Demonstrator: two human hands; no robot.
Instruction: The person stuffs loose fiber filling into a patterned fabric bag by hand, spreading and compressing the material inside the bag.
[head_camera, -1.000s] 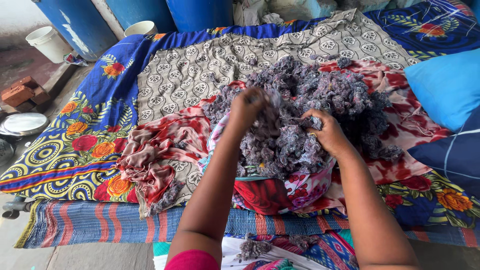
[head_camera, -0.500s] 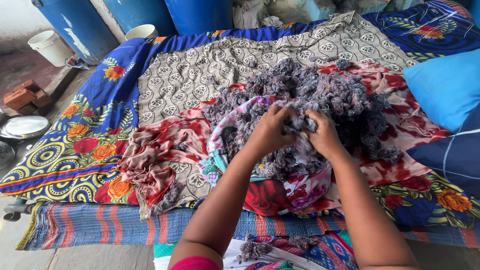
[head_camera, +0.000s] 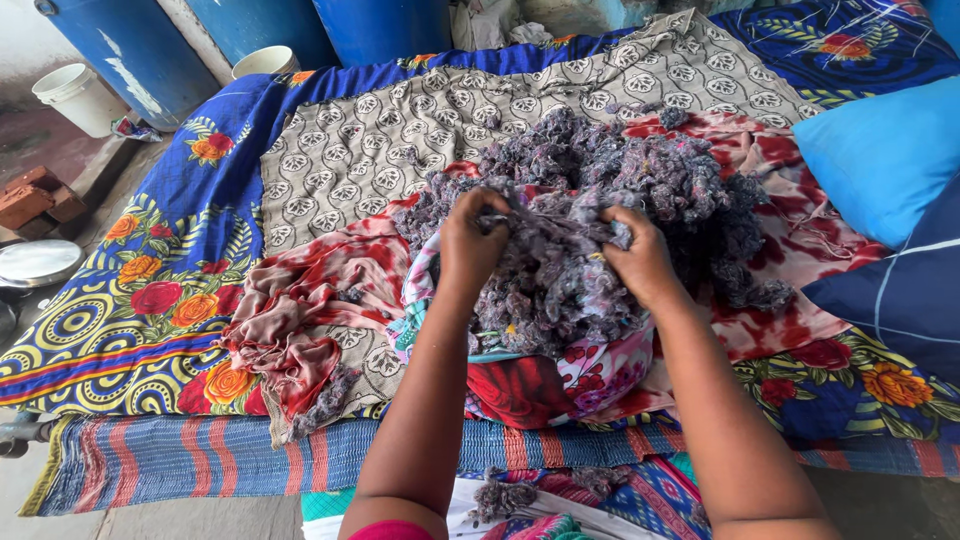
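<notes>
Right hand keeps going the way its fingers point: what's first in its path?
Likely the pile of grey-purple fibre stuffing: the right hand already grips a clump, fingers pointing up-left into it. Depth is unclear.

No labels, signs, screens in view. Only package-like item — small crumpled wrapper (head_camera: 128, 126), blue-red-white, on floor at far left, between white bucket (head_camera: 72, 97) and bed edge.

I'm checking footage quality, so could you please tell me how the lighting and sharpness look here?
Head view: soft, even daylight, no glare or hard shadows; the grey fibre pile and both hands, left hand and right hand, are sharp; slight wide-angle bending at the edges.
</notes>
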